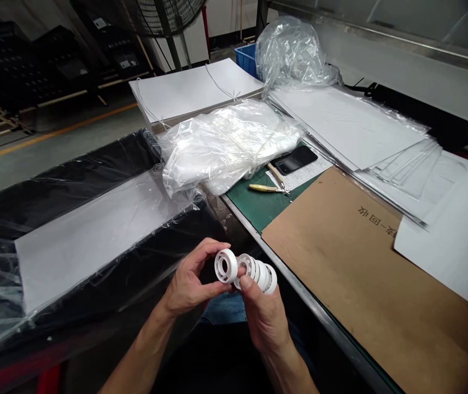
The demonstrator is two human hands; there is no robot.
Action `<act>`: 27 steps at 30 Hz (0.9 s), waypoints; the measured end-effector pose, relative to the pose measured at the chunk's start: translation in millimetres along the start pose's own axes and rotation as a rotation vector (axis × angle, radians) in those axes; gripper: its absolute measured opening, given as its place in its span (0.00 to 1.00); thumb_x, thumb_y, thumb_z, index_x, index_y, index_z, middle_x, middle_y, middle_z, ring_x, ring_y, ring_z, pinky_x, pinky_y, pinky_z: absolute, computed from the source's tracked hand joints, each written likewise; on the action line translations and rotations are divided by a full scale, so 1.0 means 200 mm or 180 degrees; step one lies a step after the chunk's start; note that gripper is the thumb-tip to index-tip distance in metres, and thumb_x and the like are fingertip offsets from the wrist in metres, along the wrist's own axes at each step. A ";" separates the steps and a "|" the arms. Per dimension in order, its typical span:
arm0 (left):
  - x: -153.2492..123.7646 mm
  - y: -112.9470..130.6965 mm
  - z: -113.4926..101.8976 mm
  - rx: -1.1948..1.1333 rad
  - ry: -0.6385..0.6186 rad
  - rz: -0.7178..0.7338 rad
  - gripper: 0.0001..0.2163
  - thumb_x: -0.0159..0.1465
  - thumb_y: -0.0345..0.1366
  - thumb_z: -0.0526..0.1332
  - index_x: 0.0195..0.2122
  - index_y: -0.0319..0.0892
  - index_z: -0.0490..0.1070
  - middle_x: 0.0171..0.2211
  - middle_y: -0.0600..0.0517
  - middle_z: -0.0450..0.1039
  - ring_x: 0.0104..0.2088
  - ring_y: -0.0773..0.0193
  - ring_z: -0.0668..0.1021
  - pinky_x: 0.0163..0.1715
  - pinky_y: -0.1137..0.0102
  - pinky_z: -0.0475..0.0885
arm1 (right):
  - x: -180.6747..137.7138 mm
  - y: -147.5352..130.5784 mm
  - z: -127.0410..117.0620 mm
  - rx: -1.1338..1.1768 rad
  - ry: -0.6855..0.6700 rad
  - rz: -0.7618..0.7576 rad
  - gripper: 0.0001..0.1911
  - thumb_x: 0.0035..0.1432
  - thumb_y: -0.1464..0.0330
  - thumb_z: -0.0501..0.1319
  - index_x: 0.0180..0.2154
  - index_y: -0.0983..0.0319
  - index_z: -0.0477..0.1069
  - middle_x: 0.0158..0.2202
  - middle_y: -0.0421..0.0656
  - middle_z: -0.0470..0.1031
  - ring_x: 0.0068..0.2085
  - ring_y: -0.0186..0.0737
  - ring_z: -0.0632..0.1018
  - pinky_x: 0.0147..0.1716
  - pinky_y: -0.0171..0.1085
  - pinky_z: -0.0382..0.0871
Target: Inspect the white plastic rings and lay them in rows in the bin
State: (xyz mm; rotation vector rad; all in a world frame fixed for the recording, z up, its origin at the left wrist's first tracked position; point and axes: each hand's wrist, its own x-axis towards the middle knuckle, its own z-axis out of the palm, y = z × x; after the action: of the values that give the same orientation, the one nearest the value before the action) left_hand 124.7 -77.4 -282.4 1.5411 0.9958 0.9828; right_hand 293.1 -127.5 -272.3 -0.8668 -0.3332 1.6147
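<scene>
My left hand (191,282) pinches one white plastic ring (226,265) between thumb and fingers, held upright. My right hand (263,312) is closed round a short row of several white rings (261,273) stacked side by side. The single ring sits just left of the row, almost touching it. Both hands hover over my lap, in front of the table's edge.
A brown cardboard sheet (365,273) lies on the green table mat (258,205) at right. Behind are white sheets (349,126), a bag of clear plastic bags (229,145), a black phone (295,160), a small knife (267,188). Left: a black bin (74,180) lined with plastic, holding a white sheet.
</scene>
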 end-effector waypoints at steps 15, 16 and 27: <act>0.01 0.03 0.00 0.0677 0.0118 0.0949 0.22 0.64 0.27 0.71 0.58 0.49 0.75 0.46 0.46 0.79 0.47 0.56 0.81 0.48 0.62 0.77 | 0.01 0.07 -0.08 -0.0457 0.0451 0.0042 0.17 0.50 0.63 0.80 0.42 0.60 0.86 0.49 0.47 0.85 0.50 0.51 0.83 0.54 0.46 0.75; 0.01 0.03 -0.01 0.0732 0.0127 0.1014 0.22 0.64 0.27 0.71 0.58 0.49 0.75 0.46 0.46 0.80 0.47 0.55 0.81 0.47 0.62 0.78 | 0.01 0.07 -0.08 -0.0459 0.0458 0.0051 0.17 0.50 0.63 0.80 0.42 0.60 0.85 0.50 0.47 0.85 0.51 0.51 0.82 0.54 0.46 0.75; -0.01 0.06 -0.09 0.1383 0.0175 0.0913 0.22 0.62 0.31 0.71 0.57 0.52 0.75 0.46 0.47 0.82 0.46 0.53 0.84 0.46 0.66 0.82 | 0.04 0.05 -0.05 -0.0633 0.0265 -0.0180 0.16 0.46 0.58 0.80 0.35 0.60 0.87 0.49 0.49 0.85 0.49 0.57 0.82 0.52 0.48 0.74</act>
State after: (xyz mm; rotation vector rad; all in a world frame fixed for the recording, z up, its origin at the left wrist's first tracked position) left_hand 108.7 -76.3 -267.3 2.0704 1.0966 1.0550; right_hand 292.7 -126.2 -289.1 -1.0632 -0.4612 1.5059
